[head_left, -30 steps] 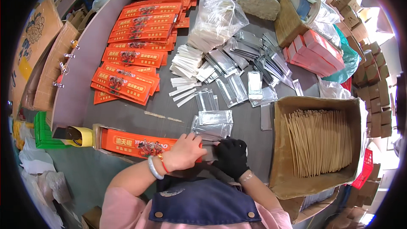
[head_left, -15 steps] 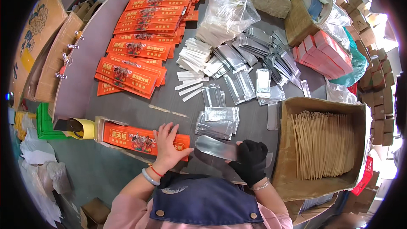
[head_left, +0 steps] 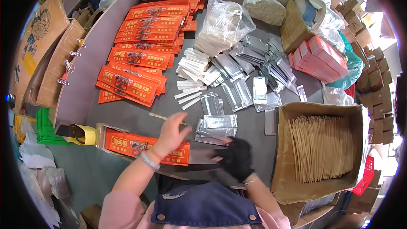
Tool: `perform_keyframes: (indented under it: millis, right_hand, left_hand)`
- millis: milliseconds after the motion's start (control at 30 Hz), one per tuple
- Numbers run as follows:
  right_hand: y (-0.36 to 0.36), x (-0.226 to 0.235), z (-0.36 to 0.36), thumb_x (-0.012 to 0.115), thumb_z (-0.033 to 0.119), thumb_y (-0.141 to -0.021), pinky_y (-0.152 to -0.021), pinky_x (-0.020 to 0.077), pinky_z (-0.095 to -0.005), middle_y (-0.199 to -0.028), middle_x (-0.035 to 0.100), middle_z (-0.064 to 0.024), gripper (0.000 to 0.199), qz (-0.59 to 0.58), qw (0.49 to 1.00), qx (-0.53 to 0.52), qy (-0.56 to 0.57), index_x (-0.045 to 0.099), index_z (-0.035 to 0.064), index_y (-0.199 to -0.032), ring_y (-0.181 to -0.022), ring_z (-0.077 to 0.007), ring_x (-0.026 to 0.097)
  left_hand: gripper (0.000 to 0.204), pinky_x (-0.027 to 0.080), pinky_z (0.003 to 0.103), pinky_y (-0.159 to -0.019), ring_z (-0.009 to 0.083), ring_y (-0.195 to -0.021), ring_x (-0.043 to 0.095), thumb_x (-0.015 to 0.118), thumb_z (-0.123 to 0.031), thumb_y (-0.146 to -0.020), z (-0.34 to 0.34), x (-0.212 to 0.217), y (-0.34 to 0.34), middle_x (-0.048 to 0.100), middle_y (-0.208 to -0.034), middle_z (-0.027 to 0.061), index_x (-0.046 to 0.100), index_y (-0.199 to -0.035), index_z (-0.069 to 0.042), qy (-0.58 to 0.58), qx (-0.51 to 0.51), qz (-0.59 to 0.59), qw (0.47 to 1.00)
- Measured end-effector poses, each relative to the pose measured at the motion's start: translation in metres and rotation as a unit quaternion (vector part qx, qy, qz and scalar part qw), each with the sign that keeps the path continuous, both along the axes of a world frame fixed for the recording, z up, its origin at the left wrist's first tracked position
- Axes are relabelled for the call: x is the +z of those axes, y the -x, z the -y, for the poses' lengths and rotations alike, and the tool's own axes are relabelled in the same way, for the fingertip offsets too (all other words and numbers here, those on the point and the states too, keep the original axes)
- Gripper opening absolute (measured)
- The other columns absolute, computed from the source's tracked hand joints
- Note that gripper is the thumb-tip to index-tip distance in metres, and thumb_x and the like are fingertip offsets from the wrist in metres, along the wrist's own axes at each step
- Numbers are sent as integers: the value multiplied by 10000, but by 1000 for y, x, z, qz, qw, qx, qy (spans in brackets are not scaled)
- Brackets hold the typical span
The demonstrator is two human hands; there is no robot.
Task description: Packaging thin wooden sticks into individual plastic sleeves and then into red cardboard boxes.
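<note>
Left hand [head_left: 171, 133] is spread above the red packet [head_left: 121, 141]; gloved right hand [head_left: 235, 159] blurs beside a translucent strip [head_left: 201, 156], its grip indiscernible; the packet is probably light, slick, bendable, best held by long edges.

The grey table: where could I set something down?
A bare patch of the grey table lies between the fanned red packets and the red packet under the left hand. A narrower one lies between the black-gloved right hand and the cardboard box of sticks. The table's middle is crowded with silver packets, white strips and a clear bag.
</note>
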State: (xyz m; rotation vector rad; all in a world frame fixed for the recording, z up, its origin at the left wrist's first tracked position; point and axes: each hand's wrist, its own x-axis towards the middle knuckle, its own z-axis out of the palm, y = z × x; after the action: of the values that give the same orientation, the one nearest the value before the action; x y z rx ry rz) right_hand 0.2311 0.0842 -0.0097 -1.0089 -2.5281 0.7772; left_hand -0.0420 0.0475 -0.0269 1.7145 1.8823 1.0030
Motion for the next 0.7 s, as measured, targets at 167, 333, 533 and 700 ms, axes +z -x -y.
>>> perform_keyframes:
  millis: [167, 333, 533, 700]
  right_hand:
    - [-167, -11, -10, 762, 194, -771, -962, 437, -444, -1058, 615, -191, 412, 38, 864, -494, -83, 606, -8, -1095, -1045, -366, 575]
    - [-233, -23, 4, 666, 214, -850, -862, 471, -422, -1012, 606, -181, 284, 194, 806, -550, -96, 620, -23, -1001, -964, -364, 581]
    - [-216, -27, -2, 588, 73, -886, -782, 468, -426, -985, 602, -150, 62, 292, 787, -532, -110, 592, 13, -901, -880, -326, 570]
    - [-218, -27, -2, 596, 101, -882, -819, 472, -445, -987, 589, -178, 147, 295, 782, -536, -123, 564, 14, -996, -957, -354, 567]
  left_hand:
    - [169, 473, 463, -740, 342, -848, 585, 701, -164, -801, -61, -26, 22, 600, -892, 136, 625, -902, -52, -29, 42, -170, 984]
    - [54, 479, 446, -680, 351, -785, 590, 649, -76, -832, -53, -8, 21, 582, -797, 137, 604, -824, -48, -27, 39, -177, 983]
    - [64, 479, 446, -670, 373, -755, 585, 623, -65, -865, -55, 8, -10, 592, -819, 159, 577, -871, -22, -60, 85, -91, 990]
    - [73, 470, 435, -737, 359, -825, 562, 639, -55, -824, -52, 6, -42, 583, -858, 152, 579, -860, -35, -59, -46, -95, 993]
